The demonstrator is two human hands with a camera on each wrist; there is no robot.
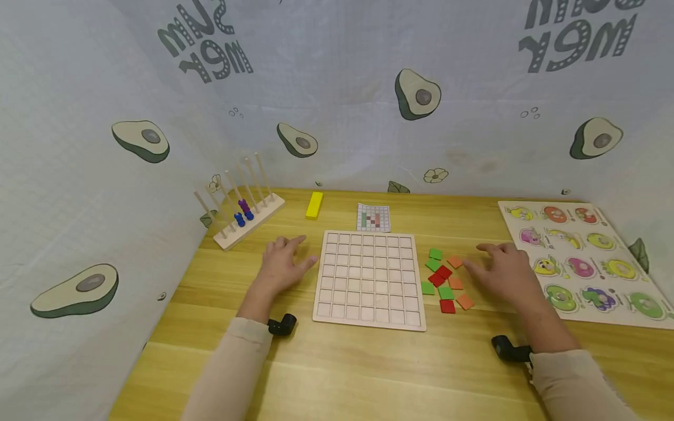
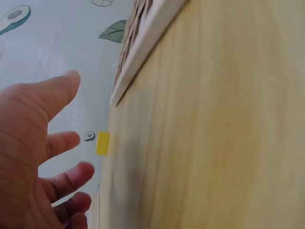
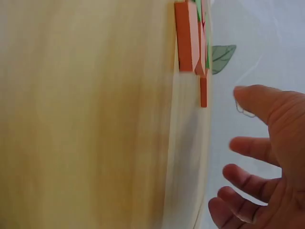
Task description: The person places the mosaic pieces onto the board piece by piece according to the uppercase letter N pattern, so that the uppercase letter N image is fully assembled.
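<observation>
The left hand (image 1: 281, 266) holds nothing; its thumb and fingers are loose and apart, just beside the flat wooden board (image 1: 368, 283) on the counter (image 1: 368, 374). The right hand (image 1: 502, 272) is bare too, with spread fingers and its thumb near the orange tiles (image 1: 466, 302). Green tiles (image 1: 445, 293) and red tiles (image 1: 447, 306) lie with them in a messy bunch, between the board and the right hand. Each tile looks thin, hard and light, so it should not squash, but it may be a bit slippery. A pinch on two opposite edges looks like the best hold. The board looks stiff and is easiest to take by its rim. It has rows of small square spaces, and all the bright tiles are outside it. A little printed card (image 1: 373, 218) lies by its far edge. On the right, a puzzle tray (image 1: 538, 225) holds fruit pieces (image 1: 581, 268) in rows. On the left, a peg stand (image 1: 258, 220) holds blue beads (image 1: 239, 219) and purple beads (image 1: 243, 204), and a yellow block (image 1: 314, 206) lies nearby.
</observation>
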